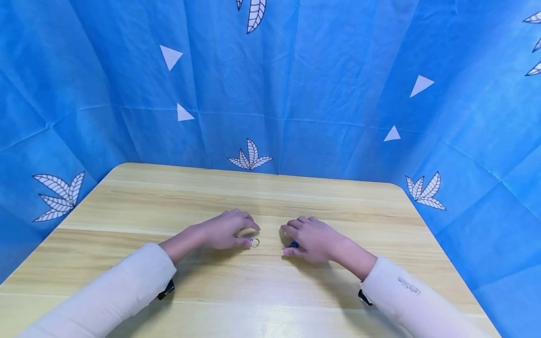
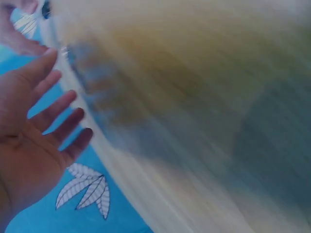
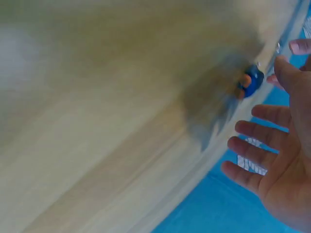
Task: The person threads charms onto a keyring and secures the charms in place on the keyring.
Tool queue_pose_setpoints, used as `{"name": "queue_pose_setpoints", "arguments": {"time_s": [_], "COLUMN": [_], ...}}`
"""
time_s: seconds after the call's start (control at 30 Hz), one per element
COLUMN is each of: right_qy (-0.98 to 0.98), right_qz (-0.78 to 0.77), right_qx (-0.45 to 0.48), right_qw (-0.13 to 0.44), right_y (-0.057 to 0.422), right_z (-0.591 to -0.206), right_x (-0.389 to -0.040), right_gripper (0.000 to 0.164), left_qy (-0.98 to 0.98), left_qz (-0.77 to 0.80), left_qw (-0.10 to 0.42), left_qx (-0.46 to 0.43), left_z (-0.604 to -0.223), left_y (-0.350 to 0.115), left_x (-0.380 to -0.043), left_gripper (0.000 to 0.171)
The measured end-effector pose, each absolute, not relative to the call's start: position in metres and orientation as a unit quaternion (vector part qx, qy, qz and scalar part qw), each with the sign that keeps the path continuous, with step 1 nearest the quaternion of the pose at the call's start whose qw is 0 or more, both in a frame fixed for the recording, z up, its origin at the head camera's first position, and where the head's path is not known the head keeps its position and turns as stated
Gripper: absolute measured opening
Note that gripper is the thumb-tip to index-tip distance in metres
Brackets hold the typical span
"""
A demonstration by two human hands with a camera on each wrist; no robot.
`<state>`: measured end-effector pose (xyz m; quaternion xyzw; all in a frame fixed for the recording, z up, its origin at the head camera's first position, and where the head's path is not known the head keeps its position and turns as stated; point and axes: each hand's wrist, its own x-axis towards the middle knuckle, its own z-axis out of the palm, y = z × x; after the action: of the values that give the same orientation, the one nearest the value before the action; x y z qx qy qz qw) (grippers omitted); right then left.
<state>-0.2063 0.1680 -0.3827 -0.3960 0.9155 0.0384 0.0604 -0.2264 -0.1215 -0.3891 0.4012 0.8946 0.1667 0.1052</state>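
A small silvery ring point(image 1: 255, 242) lies on the wooden table by the thumb of my left hand point(image 1: 228, 230). That hand's fingers are spread and loosely bent in the left wrist view, with nothing between them. Facing it, my right hand point(image 1: 313, 238) hovers around a small dark blue object point(image 1: 294, 244), mostly covered by the hand in the head view. In the right wrist view this blue object point(image 3: 254, 81) shows orange parts and a tiny shiny bit on top; its kind is unclear. The right fingers are extended and apart from it.
A light wooden table point(image 1: 245, 300) with rounded far corners carries everything. Blue cloth point(image 1: 329, 84) printed with white leaves and triangles hangs behind the table and along its sides. Dark straps point(image 1: 166, 289) show under the pale sleeves.
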Motion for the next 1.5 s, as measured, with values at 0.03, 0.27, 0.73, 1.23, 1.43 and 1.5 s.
{"name": "queue_pose_setpoints", "arguments": {"time_s": [0.03,0.27,0.73,1.23,1.43,1.5], "right_qy": [0.912,0.899,0.893,0.888,0.89,0.89], "right_qz": [0.033,-0.028,-0.054,-0.071,-0.059,-0.048], "right_qx": [-0.405,-0.435,-0.446,-0.454,-0.451,-0.453], "right_qw": [0.059,0.036,0.002,-0.018,-0.024,-0.027], "right_y": [0.168,0.17,0.172,0.169,0.166,0.165], "right_z": [-0.384,-0.393,-0.401,-0.403,-0.401,-0.4], "right_x": [-0.204,-0.195,-0.194,-0.196,-0.196,-0.196], "right_gripper": [0.063,0.025,0.011,0.009,0.007,0.006], "left_qy": [0.891,0.883,0.878,0.901,0.9,0.898], "left_qz": [0.168,0.159,0.16,0.143,0.148,0.155], "left_qw": [0.102,0.079,0.058,0.173,0.186,0.183], "left_qx": [0.409,0.435,0.448,0.371,0.365,0.368], "left_z": [-0.391,-0.397,-0.398,-0.387,-0.387,-0.388], "left_y": [-0.121,-0.123,-0.121,-0.106,-0.104,-0.104], "left_x": [-0.226,-0.226,-0.226,-0.231,-0.232,-0.233], "left_gripper": [0.04,0.033,0.023,0.014,0.016,0.016]}}
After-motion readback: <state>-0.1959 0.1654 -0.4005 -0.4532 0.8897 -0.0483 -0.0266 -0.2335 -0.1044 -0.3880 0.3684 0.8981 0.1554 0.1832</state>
